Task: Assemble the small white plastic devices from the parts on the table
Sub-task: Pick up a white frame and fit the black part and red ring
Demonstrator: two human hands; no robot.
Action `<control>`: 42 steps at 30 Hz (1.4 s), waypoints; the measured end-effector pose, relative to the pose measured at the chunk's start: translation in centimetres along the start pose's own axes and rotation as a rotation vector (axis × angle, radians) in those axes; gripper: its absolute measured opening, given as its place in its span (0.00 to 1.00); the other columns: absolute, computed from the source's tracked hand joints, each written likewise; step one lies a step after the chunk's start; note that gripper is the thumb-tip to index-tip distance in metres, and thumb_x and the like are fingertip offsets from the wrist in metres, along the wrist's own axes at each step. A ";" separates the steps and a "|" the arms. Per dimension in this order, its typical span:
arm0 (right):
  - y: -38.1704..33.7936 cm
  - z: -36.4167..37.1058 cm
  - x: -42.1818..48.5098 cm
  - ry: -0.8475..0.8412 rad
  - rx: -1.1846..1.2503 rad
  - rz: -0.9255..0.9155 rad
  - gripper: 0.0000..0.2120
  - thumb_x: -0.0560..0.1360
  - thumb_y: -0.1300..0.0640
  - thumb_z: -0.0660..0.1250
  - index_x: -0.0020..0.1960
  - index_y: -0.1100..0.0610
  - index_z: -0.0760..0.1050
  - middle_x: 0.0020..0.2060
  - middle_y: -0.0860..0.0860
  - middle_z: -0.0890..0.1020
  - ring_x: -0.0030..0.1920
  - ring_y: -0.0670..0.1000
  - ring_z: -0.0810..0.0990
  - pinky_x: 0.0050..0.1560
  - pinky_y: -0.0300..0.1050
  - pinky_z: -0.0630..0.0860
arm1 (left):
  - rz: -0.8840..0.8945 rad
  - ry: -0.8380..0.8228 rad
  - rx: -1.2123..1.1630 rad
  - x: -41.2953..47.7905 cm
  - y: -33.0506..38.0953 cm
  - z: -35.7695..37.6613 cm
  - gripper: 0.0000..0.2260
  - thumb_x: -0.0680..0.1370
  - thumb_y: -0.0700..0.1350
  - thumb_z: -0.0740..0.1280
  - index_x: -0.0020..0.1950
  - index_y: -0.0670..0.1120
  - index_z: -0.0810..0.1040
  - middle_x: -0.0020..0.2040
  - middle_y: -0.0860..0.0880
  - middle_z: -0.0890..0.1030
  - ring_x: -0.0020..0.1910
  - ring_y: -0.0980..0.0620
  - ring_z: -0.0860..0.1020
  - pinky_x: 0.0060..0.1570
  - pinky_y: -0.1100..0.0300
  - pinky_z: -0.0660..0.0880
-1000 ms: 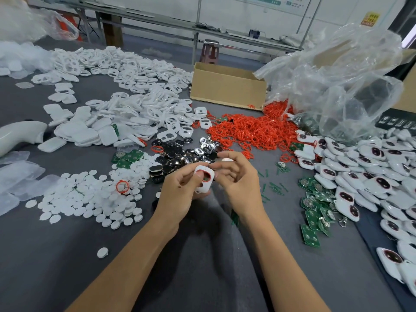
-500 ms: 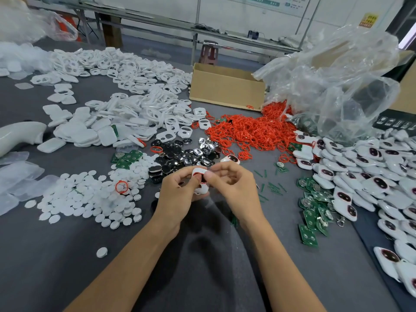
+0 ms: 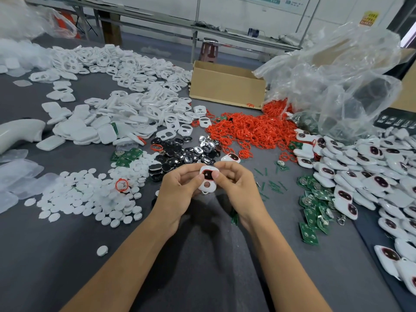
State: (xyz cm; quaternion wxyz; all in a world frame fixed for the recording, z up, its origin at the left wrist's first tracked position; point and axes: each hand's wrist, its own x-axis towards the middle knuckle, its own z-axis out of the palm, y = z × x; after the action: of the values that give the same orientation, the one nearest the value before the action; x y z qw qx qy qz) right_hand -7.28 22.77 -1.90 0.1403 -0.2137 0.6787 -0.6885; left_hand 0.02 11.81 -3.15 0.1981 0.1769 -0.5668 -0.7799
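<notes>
Both my hands hold one small white device shell [image 3: 207, 183] above the grey table [image 3: 67, 255], at the middle of the view. Its upper window shows a dark insert with a red rim; its lower round hole is open. My left hand [image 3: 180, 192] grips the shell's left side, fingers curled behind it. My right hand [image 3: 236, 185] pinches its upper right edge, thumb on the front. Red rubber rings [image 3: 247, 129] are heaped behind, dark shiny inserts [image 3: 180, 152] lie just beyond my hands, white round discs [image 3: 90, 194] spread to the left, and green circuit boards [image 3: 315, 206] lie to the right.
White shell halves [image 3: 117, 109] are piled at the back left. Assembled white devices [image 3: 371, 176] cover the right side. A cardboard box [image 3: 227, 86] and a crumpled clear plastic bag [image 3: 337, 82] stand at the back. One finished device [image 3: 230, 157] lies just beyond my right hand.
The shell has turned in my hands, so its front with the dark insert and lower hole now faces me. Both hands stayed in place at the middle of the table.
</notes>
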 end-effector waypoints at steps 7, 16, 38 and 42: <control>0.2 0.1 -0.2 0.058 -0.124 -0.069 0.14 0.73 0.67 0.70 0.50 0.50 0.74 0.31 0.49 0.81 0.32 0.48 0.75 0.38 0.42 0.72 | 0.103 0.061 0.254 -0.1 -0.3 0.3 0.12 0.77 0.32 0.66 0.50 0.49 0.81 0.45 0.48 0.85 0.43 0.54 0.83 0.48 0.55 0.81; -0.3 0.0 -0.4 0.034 -0.007 -0.053 0.13 0.73 0.70 0.69 0.49 0.53 0.74 0.33 0.53 0.82 0.34 0.49 0.78 0.39 0.40 0.74 | -0.037 0.003 -0.017 0.0 0.3 -0.2 0.08 0.76 0.33 0.67 0.52 0.41 0.82 0.45 0.44 0.85 0.42 0.51 0.83 0.43 0.58 0.82; -0.6 -0.4 -0.2 -0.026 0.217 0.019 0.10 0.73 0.70 0.67 0.51 0.58 0.75 0.34 0.51 0.84 0.32 0.46 0.81 0.34 0.36 0.75 | 0.009 -0.012 -0.059 0.0 0.6 0.1 0.07 0.73 0.34 0.71 0.49 0.43 0.80 0.39 0.46 0.85 0.37 0.51 0.82 0.38 0.62 0.80; -0.8 -0.6 -0.1 -0.065 0.463 0.102 0.15 0.67 0.67 0.68 0.53 0.60 0.75 0.32 0.53 0.83 0.31 0.48 0.80 0.37 0.39 0.78 | -0.073 -0.079 -0.281 0.1 1.0 -0.1 0.13 0.64 0.39 0.71 0.49 0.41 0.80 0.39 0.47 0.85 0.36 0.53 0.83 0.37 0.62 0.81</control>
State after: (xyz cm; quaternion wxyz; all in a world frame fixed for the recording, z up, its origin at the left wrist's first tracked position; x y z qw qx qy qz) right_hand -7.36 23.35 -1.10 0.2417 -0.1634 0.5078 -0.8106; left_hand 0.06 11.38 -2.27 0.1701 0.1368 -0.4525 -0.8646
